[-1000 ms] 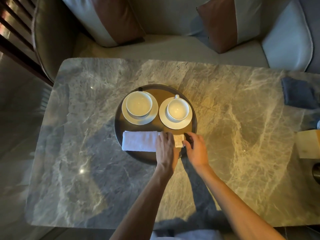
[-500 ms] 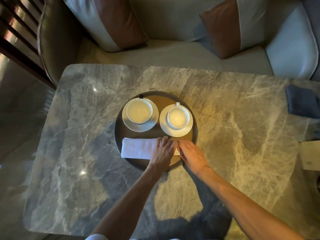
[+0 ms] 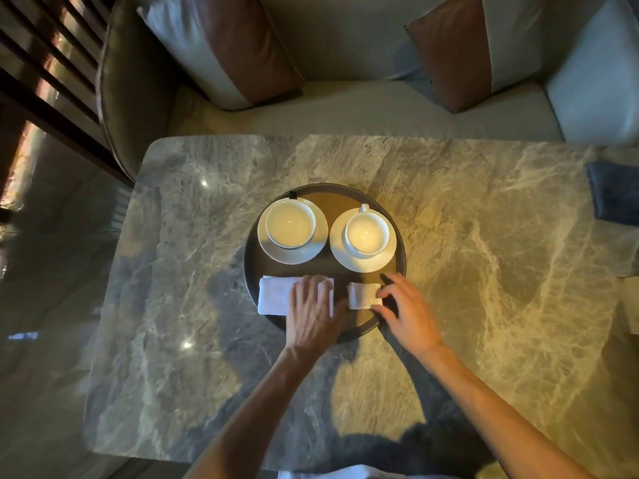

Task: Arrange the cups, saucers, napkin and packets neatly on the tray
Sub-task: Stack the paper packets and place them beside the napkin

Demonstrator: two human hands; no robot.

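A round dark tray point(image 3: 340, 197) sits mid-table. On its far half stand two white cups, each on a white saucer: the left cup point(image 3: 289, 224) on the left saucer point(image 3: 268, 248), the right cup point(image 3: 366, 235) on the right saucer point(image 3: 375, 264). A folded white napkin point(image 3: 276, 297) lies at the tray's near left. My left hand point(image 3: 313, 314) rests flat on the napkin's right end. White packets point(image 3: 363, 295) lie at the near right. My right hand point(image 3: 406, 311) touches their right edge with spread fingertips.
The marble table point(image 3: 484, 271) stands before a sofa with brown and grey cushions point(image 3: 242, 53). A dark blue cloth point(image 3: 613, 191) lies at the table's right edge. A pale block point(image 3: 632, 305) sits at the far right edge of view.
My hands have drawn apart. The left slid left along the napkin, and the right shifted right, uncovering the packets with a gap between them and the napkin.
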